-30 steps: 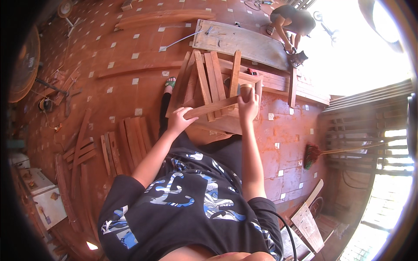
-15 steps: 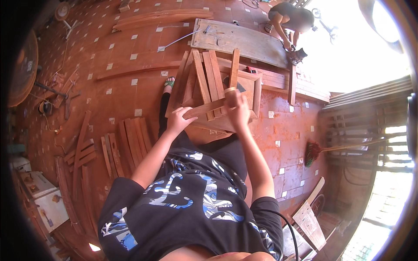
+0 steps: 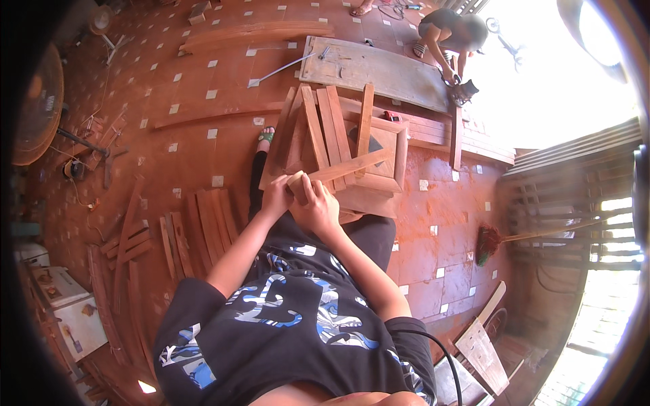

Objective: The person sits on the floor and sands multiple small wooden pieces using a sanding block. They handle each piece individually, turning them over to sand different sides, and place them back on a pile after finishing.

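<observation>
A narrow wooden strip [image 3: 355, 164] slants over the low wooden stand, its far end pointing right. My left hand [image 3: 275, 197] is closed round its near end, part of which the fingers hide. Close beside it, my right hand [image 3: 317, 207] is closed over the strip with a small tan piece [image 3: 296, 181] at its fingers; whether that is a block or folded sandpaper I cannot tell. Several more wooden strips [image 3: 334, 125] lie side by side under the held one. A dark flat piece [image 3: 374, 144] rests on the stand [image 3: 401, 159] near the right edge.
Past the stand lies a long grey board [image 3: 379, 68]. At its right end a co-worker [image 3: 443, 37] bends over a power tool [image 3: 463, 91] on a timber. Stacked wooden pieces [image 3: 213, 220] are on the tiled floor at left, a fan [image 3: 42, 111] beyond. A red broom [image 3: 489, 243] lies right.
My right hand has slid along the strip from its far part back toward me, carrying the tan piece, and now meets my left hand. The strip's far end shows uncovered.
</observation>
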`<move>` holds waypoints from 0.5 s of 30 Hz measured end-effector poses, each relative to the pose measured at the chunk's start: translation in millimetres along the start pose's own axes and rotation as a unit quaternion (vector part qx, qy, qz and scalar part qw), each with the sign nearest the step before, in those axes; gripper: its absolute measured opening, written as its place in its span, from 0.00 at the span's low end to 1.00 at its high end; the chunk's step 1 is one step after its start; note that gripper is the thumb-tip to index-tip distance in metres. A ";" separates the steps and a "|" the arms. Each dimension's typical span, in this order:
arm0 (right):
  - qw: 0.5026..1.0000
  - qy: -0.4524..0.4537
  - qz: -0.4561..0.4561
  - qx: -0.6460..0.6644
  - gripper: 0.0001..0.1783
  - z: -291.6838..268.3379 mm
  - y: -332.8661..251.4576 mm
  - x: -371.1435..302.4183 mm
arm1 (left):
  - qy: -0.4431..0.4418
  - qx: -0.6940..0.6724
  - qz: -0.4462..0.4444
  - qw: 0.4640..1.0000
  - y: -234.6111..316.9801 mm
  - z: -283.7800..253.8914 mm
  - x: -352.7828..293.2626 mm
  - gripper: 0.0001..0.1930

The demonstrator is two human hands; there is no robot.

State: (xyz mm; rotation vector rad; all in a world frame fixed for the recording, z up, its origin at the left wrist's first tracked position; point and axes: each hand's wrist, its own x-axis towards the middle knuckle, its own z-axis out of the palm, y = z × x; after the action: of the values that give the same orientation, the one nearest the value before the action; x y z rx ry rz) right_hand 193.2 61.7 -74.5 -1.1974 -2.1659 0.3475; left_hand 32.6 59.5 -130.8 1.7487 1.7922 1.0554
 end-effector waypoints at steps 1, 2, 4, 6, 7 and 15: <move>1.000 -0.012 0.017 0.013 0.39 -6.0 2.8 3.0 | -0.003 0.006 0.007 1.000 3.4 -2.1 -0.4 0.18; 0.999 -0.026 0.034 0.028 0.39 -15.1 9.1 6.1 | -0.005 0.013 0.014 1.000 6.4 -4.4 -0.8 0.18; 0.998 0.023 0.018 -0.049 0.36 -19.5 48.9 13.8 | 0.006 -0.008 0.025 1.000 12.5 -3.4 1.6 0.19; 0.987 0.082 0.075 -0.112 0.31 -35.8 88.8 29.0 | 0.013 -0.015 0.025 0.999 12.5 -1.8 4.2 0.21; 0.976 0.107 0.094 -0.162 0.31 -44.9 112.7 36.2 | 0.013 -0.011 0.020 1.000 12.5 -1.3 3.8 0.21; 0.952 0.126 0.214 -0.178 0.38 -66.0 152.8 39.7 | 0.021 -0.008 0.019 1.000 14.8 0.8 -6.1 0.21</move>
State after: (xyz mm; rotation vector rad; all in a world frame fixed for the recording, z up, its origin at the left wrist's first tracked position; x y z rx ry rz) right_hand 321.6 174.4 -85.1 -1.8137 -1.7816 -0.0273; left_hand 43.6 52.5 -121.5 1.7702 1.7774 1.1252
